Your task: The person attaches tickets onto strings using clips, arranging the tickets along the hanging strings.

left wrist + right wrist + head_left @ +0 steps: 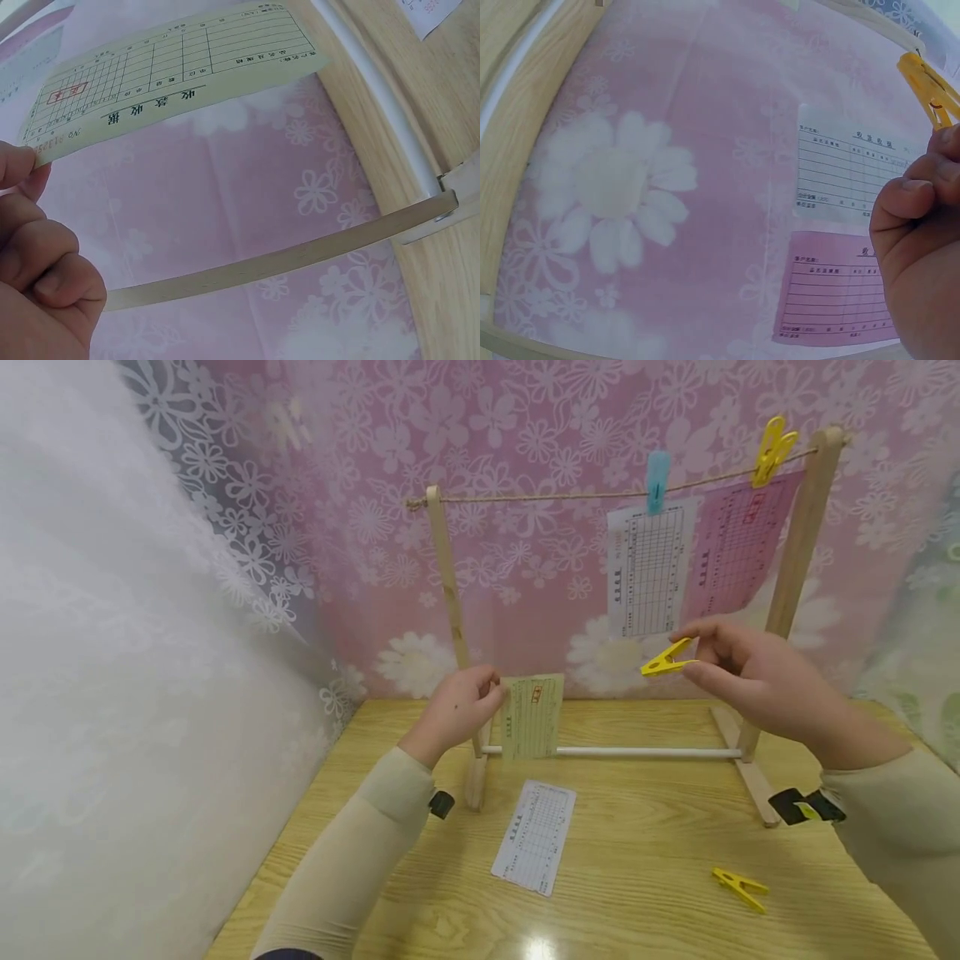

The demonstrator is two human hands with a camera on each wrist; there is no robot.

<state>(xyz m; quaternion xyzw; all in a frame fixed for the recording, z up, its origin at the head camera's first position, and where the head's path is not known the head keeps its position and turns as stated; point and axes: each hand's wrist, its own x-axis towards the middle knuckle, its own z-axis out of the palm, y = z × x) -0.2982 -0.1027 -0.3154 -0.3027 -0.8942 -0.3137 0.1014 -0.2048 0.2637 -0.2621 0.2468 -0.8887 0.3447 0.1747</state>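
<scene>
Wood-grain tabletop lies beneath; left hand pinches pale-green receipt at its left edge; right hand, well apart, pinches yellow clothespin.

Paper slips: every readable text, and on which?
"收款收据", "客户名称", "品名及规格": green slip; its red stamp and number are too blurred.
"收款收据", "客户名称", "品名及规格": hanging white slip.
"客户名称", "品名及规格": pink slip, title partly hidden.
Table slip: too small.
</scene>
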